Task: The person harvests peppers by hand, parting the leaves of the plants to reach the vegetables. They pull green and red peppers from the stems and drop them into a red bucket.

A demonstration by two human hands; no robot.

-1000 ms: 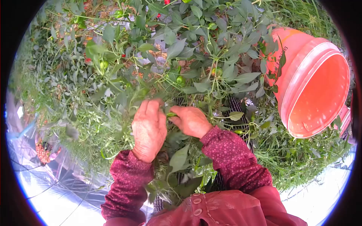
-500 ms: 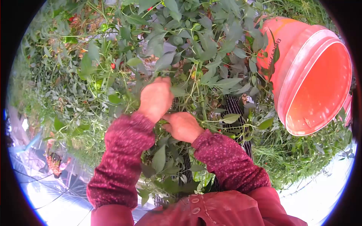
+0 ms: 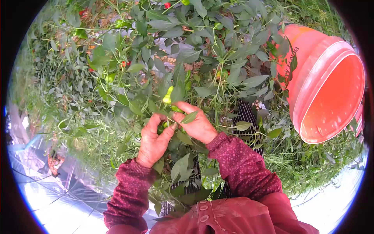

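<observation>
Both hands meet among the leaves of a pepper plant. My left hand (image 3: 152, 141) is closed, thumb and forefinger pinched around a small green pepper (image 3: 161, 128) that shows partly between them. Close against it, my right hand (image 3: 198, 124) is closed too, its thumb and forefinger on another green pepper (image 3: 177, 109) and its stem. A leaf (image 3: 189, 117) lies over the right fingers. Just above the fingertips stands a pale yellow-green pepper (image 3: 168, 94); whether a hand holds it by its stem is hidden.
An orange-red bucket (image 3: 298, 78) lies tilted at the right, its mouth facing me. Dense pepper foliage (image 3: 191, 56) spreads ahead, with a red pepper (image 3: 167, 5) at the top. Black netting (image 3: 244, 117) shows between plants. Shiny plastic sheeting (image 3: 58, 195) covers the ground at lower left.
My left hand has drawn back toward me and turned, so its thumb and fingers now show. The right hand has shifted slightly right and up. Peppers have come into view at the fingertips.
</observation>
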